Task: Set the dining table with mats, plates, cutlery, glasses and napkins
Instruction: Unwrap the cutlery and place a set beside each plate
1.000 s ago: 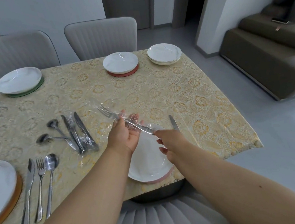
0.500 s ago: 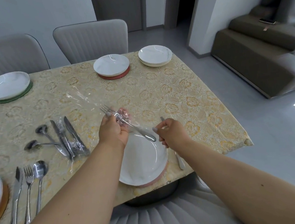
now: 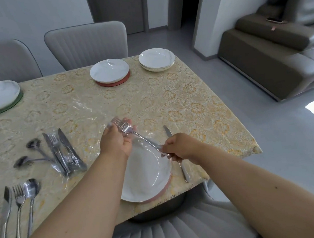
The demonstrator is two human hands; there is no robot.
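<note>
Fork (image 3: 134, 135) (apparently plastic-wrapped) slants tines up-left; left hand (image 3: 119, 139) cradles tines, right hand (image 3: 181, 148) pinches handle.

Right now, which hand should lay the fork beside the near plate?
Right hand: it pinches the fork by the handle. The left hand only holds the clear wrapper at the tines, so it should probably strip that away.

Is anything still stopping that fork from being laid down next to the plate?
Yes. A clear plastic sleeve wraps the fork at its tines, gripped by the left hand. The right hand holds the handle over the plate.
</note>
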